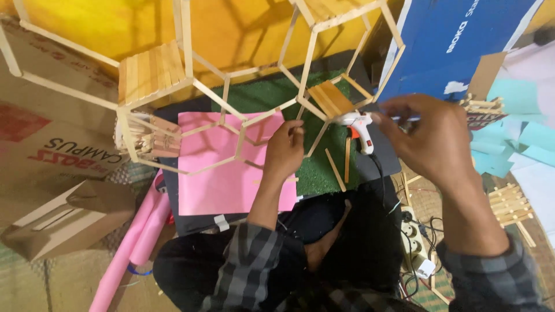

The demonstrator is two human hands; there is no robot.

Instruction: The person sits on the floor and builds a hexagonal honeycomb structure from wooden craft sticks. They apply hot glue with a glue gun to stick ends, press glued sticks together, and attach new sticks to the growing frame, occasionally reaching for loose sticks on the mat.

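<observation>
Step in hand looks like gluing on the stick frame point(231, 86): a honeycomb of pale craft sticks, hexagon cells, filling the upper half of the frame from upper left to upper centre-right. Two cells carry small slatted shelves, one at upper left, one at centre near the glue gun point(358, 128).

Left hand point(284, 151), centre of frame, fingers curled and pinching a frame stick at a lower joint, steadying it. Right hand point(430, 136), centre right, fingers closed around the white glue gun's grip; nozzle end sits just beside the centre shelf. What else the fingertips pinch, cannot tell.

Judged next need: keep the frame steady, nozzle at the joint, a loose stick point(335, 170) ready; a couple lie on the green mat point(260, 95) below the gun.

Frame looks light, thin and open, joints glued end to end, likely fragile.

Around: pink sheet point(222, 173) under the frame at centre left, cardboard box point(63, 225) lower left, pink rolls point(136, 242) bottom left, blue board point(457, 40) upper right, power strip point(411, 240) lower right.
</observation>
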